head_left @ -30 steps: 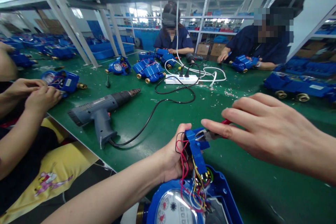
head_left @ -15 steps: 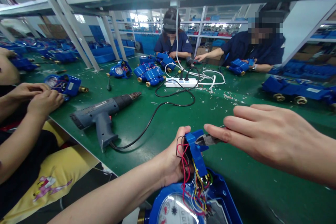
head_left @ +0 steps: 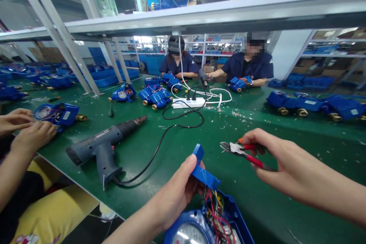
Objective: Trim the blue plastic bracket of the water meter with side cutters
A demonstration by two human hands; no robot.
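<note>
My left hand (head_left: 175, 192) pinches a small blue plastic part (head_left: 202, 172) that is wired with red, yellow and black leads to an open blue water meter (head_left: 200, 228) at the bottom edge. The part is tipped over to the right above the meter's dial. My right hand (head_left: 281, 162) grips red-handled cutting pliers (head_left: 241, 149), whose jaws point left and hang clear of the blue part, a short gap to its right.
A grey heat gun (head_left: 104, 145) with a black cord lies on the green bench (head_left: 257, 122) to my left. A white power strip (head_left: 188, 103) and several blue meters sit farther back. Another person's hands (head_left: 25, 129) work at the left; two people sit opposite.
The pliers' jaws were at the blue part; my right hand has drawn them back to the right. My left hand has tipped the part over. The camera has tilted upward.
</note>
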